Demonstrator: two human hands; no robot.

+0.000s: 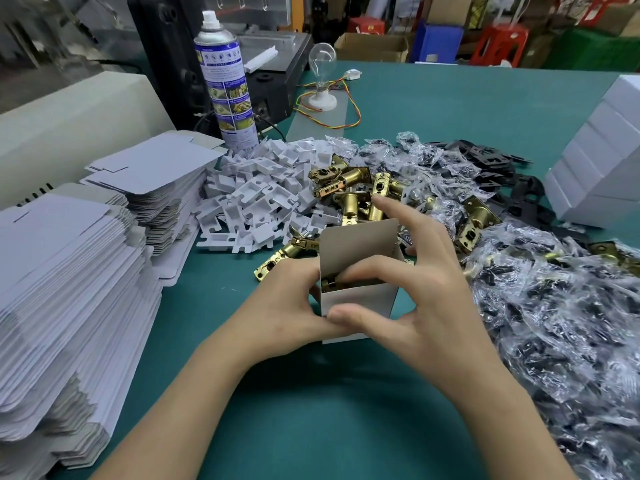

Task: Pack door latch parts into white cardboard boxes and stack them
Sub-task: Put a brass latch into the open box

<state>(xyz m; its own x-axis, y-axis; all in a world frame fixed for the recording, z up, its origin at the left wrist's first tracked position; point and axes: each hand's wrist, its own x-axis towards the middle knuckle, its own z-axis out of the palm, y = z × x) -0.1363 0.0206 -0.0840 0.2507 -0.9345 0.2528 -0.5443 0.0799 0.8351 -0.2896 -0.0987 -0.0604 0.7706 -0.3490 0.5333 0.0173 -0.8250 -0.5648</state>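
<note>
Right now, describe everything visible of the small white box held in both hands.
The small white box looks like thin cardboard, white outside and greyish inside. It appears to stand upright on the green table, its top open and the lid flap raised at the back. A brass latch part shows inside. The left hand holds its left side; the right hand pinches the front wall, thumb outside, fingers over the opening.

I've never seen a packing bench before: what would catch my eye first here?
At the centre, the left hand and right hand hold an open white box with a brass part inside. Behind it lies a heap of brass latches; flat white cartons are stacked at left, and a spray can stands at the back.
</note>
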